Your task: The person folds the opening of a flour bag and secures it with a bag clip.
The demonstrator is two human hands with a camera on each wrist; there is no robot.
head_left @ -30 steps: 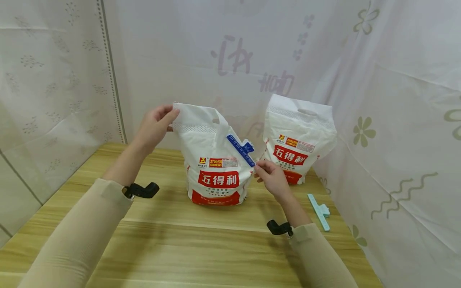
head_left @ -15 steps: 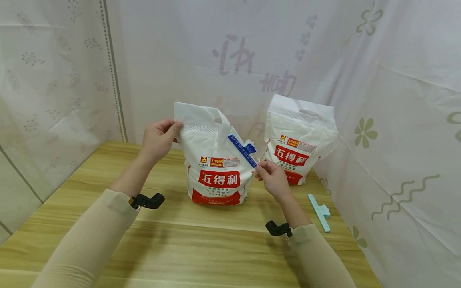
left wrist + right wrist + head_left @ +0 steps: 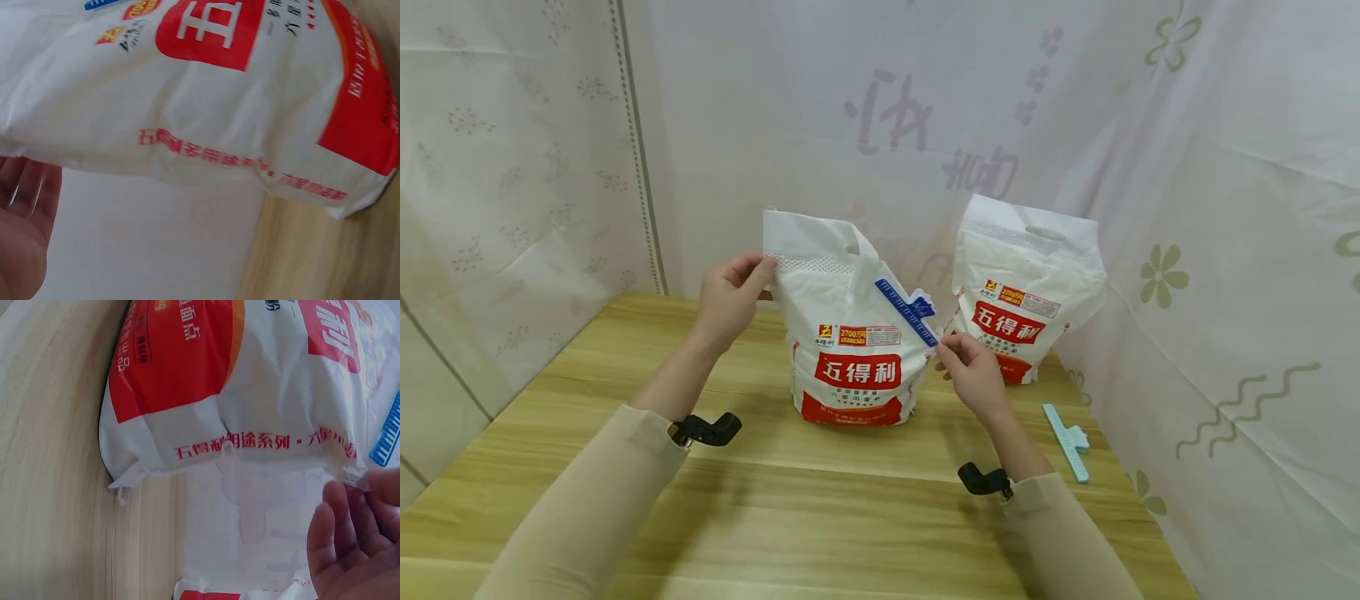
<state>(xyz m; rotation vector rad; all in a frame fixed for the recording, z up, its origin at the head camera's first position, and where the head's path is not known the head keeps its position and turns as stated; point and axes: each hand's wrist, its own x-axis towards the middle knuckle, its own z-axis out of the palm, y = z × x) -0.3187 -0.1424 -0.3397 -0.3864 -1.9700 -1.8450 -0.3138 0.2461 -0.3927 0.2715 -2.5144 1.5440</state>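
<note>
Head view only — tab (image 3: 923, 305) on blue clip (image 3: 907, 313)

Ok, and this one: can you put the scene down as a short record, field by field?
Left hand: pinches the front bag at its upper left edge
Right hand: pinches that bag's right side, by the lower end of the blue clip
Clip position: slantwise along the bag's upper right edge
Rear bag: stands behind, to the right
Mint clip: lies on the wooden table, right side
</note>
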